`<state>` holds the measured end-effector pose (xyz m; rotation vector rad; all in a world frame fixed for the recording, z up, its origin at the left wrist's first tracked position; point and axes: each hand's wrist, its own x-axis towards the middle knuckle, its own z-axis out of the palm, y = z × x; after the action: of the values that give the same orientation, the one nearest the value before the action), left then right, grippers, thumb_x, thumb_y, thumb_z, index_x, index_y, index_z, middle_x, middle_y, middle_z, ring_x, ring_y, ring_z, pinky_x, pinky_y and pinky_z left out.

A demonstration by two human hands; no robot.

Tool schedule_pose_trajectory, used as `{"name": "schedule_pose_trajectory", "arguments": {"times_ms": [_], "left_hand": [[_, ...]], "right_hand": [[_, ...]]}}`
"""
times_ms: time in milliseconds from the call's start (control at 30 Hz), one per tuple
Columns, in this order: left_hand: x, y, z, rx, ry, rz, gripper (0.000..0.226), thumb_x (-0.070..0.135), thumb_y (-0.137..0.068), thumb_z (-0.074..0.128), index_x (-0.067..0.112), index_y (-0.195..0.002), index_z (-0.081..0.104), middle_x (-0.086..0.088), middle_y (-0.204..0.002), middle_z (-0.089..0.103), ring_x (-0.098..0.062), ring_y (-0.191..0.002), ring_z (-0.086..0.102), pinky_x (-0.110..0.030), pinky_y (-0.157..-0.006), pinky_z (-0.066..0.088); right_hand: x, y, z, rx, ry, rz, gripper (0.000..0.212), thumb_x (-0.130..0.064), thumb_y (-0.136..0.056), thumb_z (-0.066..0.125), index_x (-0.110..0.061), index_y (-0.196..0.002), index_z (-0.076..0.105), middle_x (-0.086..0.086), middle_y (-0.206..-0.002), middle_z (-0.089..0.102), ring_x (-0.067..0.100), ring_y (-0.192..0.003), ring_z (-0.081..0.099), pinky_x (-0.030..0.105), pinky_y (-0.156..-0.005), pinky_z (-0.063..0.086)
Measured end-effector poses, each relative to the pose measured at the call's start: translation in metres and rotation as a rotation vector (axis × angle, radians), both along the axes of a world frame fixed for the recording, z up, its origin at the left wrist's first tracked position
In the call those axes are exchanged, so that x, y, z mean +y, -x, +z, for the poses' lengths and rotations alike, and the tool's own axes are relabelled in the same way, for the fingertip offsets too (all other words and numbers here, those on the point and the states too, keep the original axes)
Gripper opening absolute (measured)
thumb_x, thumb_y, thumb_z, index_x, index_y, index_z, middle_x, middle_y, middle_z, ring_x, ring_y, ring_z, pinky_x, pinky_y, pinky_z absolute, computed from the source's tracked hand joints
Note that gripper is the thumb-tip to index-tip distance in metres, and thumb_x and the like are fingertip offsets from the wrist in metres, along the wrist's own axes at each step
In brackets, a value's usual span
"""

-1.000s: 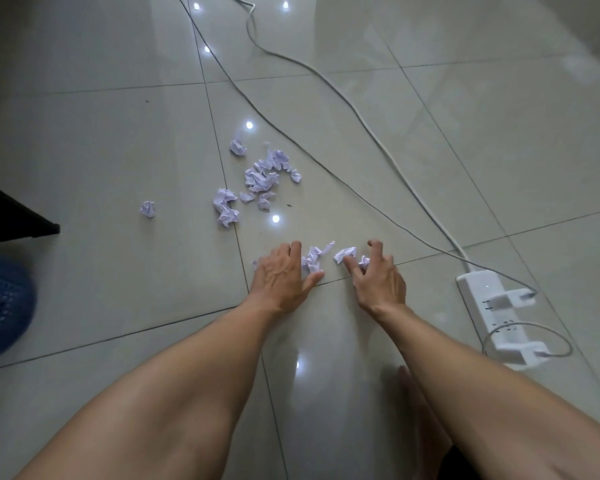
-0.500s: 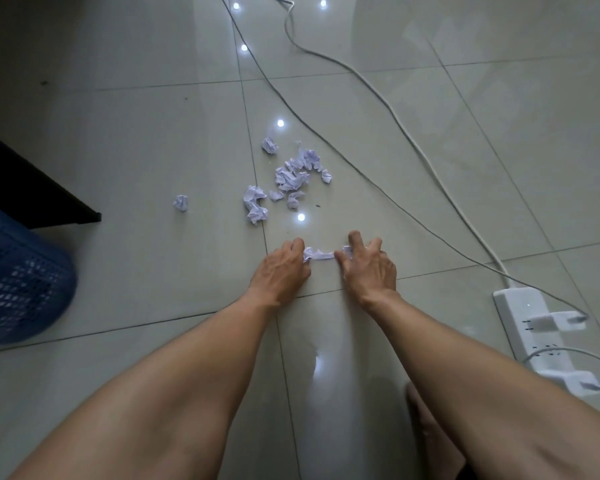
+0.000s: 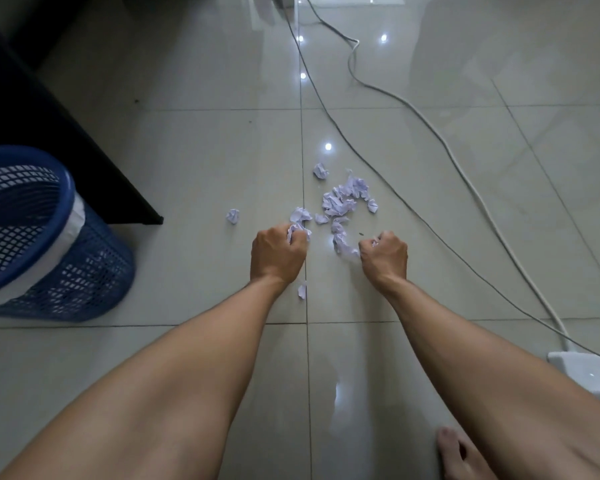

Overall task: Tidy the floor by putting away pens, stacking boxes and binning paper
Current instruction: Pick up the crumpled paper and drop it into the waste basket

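Now we see crumpled paper scraps (image 3: 342, 202) scattered on the tiled floor (image 3: 194, 168) just beyond our fists. Our left hand (image 3: 278, 256) grips a wad; our right hand (image 3: 384, 255) curls around scraps. A blue mesh bin (image 3: 54, 258) stands well left.

I can read no writing, label, brand or number anywhere here; nothing I see on the floor carries any legible mark.
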<state>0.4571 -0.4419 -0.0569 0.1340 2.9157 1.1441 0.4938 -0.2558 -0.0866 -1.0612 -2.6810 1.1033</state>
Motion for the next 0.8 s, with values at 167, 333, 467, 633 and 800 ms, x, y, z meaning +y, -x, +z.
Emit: {"name": "schedule_pose_trajectory", "arguments": {"times_ms": [167, 333, 467, 633, 800], "left_hand": [[-0.011, 0.015, -0.008, -0.045, 0.076, -0.013, 0.037, 0.035, -0.091, 0.040, 0.016, -0.060, 0.034, -0.007, -0.057, 0.045, -0.038, -0.064, 0.049, -0.034, -0.053, 0.025], [-0.009, 0.032, -0.016, -0.038, 0.265, -0.098, 0.030, 0.033, -0.104, 0.040, 0.009, -0.092, 0.053, -0.024, -0.091, 0.067, -0.043, -0.087, 0.062, -0.035, -0.064, 0.034], [0.001, 0.048, -0.019, -0.047, 0.302, -0.186, 0.028, 0.032, -0.105, 0.040, 0.006, -0.115, 0.043, -0.024, -0.095, 0.067, -0.043, -0.088, 0.063, -0.038, -0.066, 0.039], [0.010, 0.069, -0.034, -0.177, 0.356, -0.300, 0.044, 0.035, -0.105, 0.043, 0.007, -0.137, 0.033, -0.024, -0.108, 0.065, -0.042, -0.099, 0.061, -0.040, -0.074, 0.041], [0.018, 0.058, -0.051, -0.207, 0.319, -0.300, 0.031, 0.031, -0.104, 0.045, 0.007, -0.122, 0.038, -0.024, -0.102, 0.065, -0.043, -0.093, 0.061, -0.037, -0.068, 0.037]], "right_hand": [[-0.015, 0.010, -0.002, 0.010, -0.071, 0.179, 0.011, -0.011, -0.098, 0.042, -0.009, -0.109, 0.041, 0.014, -0.082, 0.058, 0.037, -0.074, 0.052, 0.038, -0.066, 0.036], [-0.025, 0.030, -0.010, -0.013, -0.135, 0.308, 0.043, -0.043, -0.102, 0.046, -0.023, -0.137, 0.032, 0.011, -0.095, 0.066, 0.039, -0.087, 0.062, 0.037, -0.071, 0.037], [-0.028, 0.037, -0.024, -0.145, -0.235, 0.424, 0.062, -0.055, -0.095, 0.057, -0.034, -0.146, 0.027, 0.013, -0.103, 0.063, 0.037, -0.091, 0.065, 0.037, -0.072, 0.043], [-0.027, 0.034, -0.040, -0.010, -0.349, 0.425, 0.027, -0.040, -0.103, 0.047, -0.021, -0.123, 0.048, 0.012, -0.103, 0.069, 0.037, -0.088, 0.066, 0.035, -0.065, 0.042], [-0.021, 0.033, -0.044, -0.016, -0.381, 0.447, 0.025, -0.034, -0.106, 0.043, -0.012, -0.114, 0.054, 0.016, -0.094, 0.069, 0.040, -0.082, 0.067, 0.036, -0.062, 0.038]]}}
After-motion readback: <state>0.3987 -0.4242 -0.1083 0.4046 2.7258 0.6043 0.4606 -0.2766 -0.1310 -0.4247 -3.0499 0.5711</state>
